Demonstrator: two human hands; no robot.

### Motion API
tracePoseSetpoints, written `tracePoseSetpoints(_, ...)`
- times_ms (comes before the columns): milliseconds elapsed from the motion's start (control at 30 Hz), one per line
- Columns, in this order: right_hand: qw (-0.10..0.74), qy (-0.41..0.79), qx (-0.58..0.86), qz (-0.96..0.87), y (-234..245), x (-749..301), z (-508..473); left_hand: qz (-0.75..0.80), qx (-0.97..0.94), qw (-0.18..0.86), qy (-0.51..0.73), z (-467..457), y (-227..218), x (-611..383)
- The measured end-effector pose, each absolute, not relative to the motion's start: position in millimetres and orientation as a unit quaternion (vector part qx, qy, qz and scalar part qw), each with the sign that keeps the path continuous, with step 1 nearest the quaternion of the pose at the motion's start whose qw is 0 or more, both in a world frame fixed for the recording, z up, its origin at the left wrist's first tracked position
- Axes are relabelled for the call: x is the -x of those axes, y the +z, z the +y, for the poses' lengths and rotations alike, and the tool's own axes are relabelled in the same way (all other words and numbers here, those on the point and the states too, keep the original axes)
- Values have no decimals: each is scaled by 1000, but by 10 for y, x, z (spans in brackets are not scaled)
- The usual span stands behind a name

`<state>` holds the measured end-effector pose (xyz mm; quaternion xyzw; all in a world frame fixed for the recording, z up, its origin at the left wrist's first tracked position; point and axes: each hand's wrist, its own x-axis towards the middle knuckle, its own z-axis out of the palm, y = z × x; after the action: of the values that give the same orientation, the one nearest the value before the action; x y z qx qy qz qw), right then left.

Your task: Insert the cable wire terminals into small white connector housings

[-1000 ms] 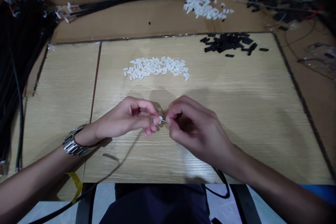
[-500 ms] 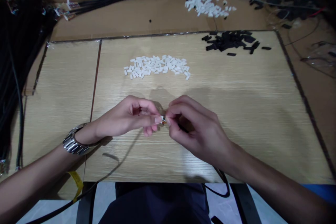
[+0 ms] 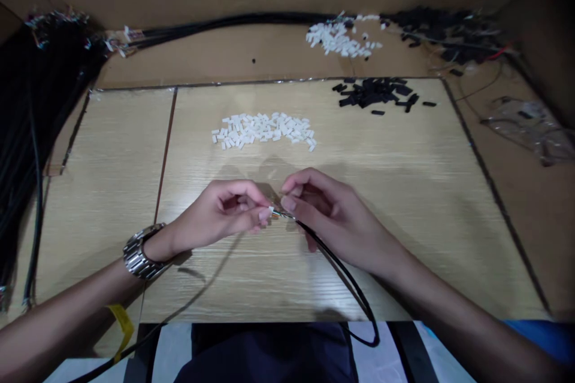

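Observation:
Between thumb and finger, my left hand pinches a small white connector. Thin coloured wires run from the connector to the stripped end of a black cable. My right hand is closed at these wires, its thumb and forefinger pinched together just right of the connector; the exact grip is partly hidden. From there the cable bends down past the table's front edge in a loop. A pile of white connectors lies on the table beyond both hands.
Black short pieces are heaped at the table's back right. More white connectors lie on the cardboard behind. Bundled black cables fill the left side. A yellow tag hangs on a cable near my left forearm.
My right hand has turned and shifted so that the wires and black cable now show beneath its thumb. The left hand keeps its pinch on the connector. The view has tilted up slightly.

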<state>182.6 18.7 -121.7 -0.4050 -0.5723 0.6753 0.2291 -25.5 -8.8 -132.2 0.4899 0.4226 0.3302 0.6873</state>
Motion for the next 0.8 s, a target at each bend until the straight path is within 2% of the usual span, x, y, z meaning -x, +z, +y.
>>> tracePoseSetpoints(100, 165, 743, 384, -523, -1212, -1844, 222, 417, -504, 676, 340, -106, -1365, 257)
tracePoseSetpoints(167, 153, 761, 373, -508, -1213, -1846, 229, 418, -506, 674, 340, -109, -1372, 258)
tracePoseSetpoints(400, 208, 747, 386, -500, -1208, -1830, 216, 426, -490, 684, 332, -110, -1359, 233)
tracePoseSetpoints(600, 206, 672, 439, -560, -1215, -1830, 204, 428, -478, 689, 337, -122, -1403, 233)
tracePoseSetpoints(800, 208, 654, 453, -569, -1223, -1829, 198, 432, -485, 679, 342, -124, -1451, 222)
